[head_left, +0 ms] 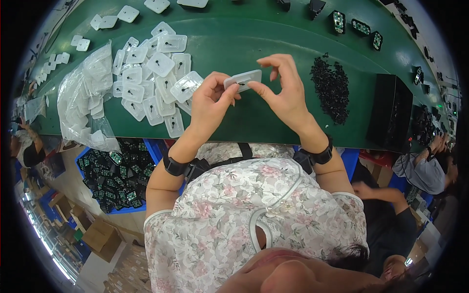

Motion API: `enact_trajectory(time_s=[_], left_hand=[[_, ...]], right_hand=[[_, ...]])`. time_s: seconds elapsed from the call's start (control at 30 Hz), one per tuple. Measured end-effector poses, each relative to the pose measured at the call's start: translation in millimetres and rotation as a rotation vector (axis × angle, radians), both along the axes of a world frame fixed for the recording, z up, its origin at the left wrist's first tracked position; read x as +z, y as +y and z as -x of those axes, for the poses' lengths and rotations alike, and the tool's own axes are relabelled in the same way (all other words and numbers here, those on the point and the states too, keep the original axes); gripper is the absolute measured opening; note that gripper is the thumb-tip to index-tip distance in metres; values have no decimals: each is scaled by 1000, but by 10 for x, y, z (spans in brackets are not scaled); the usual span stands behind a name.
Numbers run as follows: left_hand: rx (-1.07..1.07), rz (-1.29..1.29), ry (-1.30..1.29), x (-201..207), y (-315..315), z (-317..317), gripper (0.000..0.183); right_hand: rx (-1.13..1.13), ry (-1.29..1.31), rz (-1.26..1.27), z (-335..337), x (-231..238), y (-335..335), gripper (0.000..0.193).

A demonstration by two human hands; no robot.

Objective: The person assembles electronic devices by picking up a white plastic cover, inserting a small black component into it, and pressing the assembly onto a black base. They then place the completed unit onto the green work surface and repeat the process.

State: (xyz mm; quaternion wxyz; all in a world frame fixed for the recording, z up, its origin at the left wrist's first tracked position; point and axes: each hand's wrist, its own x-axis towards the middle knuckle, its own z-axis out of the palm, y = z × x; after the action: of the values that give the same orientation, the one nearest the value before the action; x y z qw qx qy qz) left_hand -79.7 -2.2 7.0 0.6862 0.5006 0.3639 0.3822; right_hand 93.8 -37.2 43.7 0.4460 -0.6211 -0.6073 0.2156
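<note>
Head view: our left hand (212, 95) pinches a white plate (248, 76) between thumb and fingers at its left end, holding it tilted above the tabletop (273, 41), just in front of our body. Our right hand (287, 93) has its thumb at the plate's right end, while its other fingers are raised and spread wide of it; we cannot tell whether that thumb presses or only rests there. A small dark piece (240, 84) shows on the plate between our two thumbs.

Left of our hands lies a loose pile of similar plates (160, 64), overlapping at various angles, many with a small black part near the middle. Beyond it, further left, a clear plastic bag (80, 93) holds more pale pieces. To our right we have a heap of tiny black parts (331, 88) spread on the green surface, then a black box (391, 110) near the edge. Green-and-black assemblies (339, 22) stand along the far right side. Below the near edge, on our left, a blue bin (155, 150) is filled with black-and-green boards (117, 181).
</note>
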Motion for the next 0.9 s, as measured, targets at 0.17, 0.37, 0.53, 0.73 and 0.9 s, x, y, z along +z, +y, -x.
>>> enact_trajectory(time_s=[0.17, 0.37, 0.53, 0.73, 0.9], left_hand=[[-33, -20, -11, 30, -5, -38, 5], [-69, 132, -6, -23, 59, -34, 9], [40, 95, 93, -92, 204, 23, 11], [13, -664, 624, -215, 199, -243, 14], [-13, -871, 740, -167, 189, -393, 19]], right_hand=[[143, 45, 203, -68, -100, 15, 24], [159, 146, 512, -122, -83, 154, 23], [335, 177, 333, -295, -218, 638, 28], [-77, -424, 30, -295, -222, 2015, 50], [-70, -582, 348, -192, 28, 2386, 39]])
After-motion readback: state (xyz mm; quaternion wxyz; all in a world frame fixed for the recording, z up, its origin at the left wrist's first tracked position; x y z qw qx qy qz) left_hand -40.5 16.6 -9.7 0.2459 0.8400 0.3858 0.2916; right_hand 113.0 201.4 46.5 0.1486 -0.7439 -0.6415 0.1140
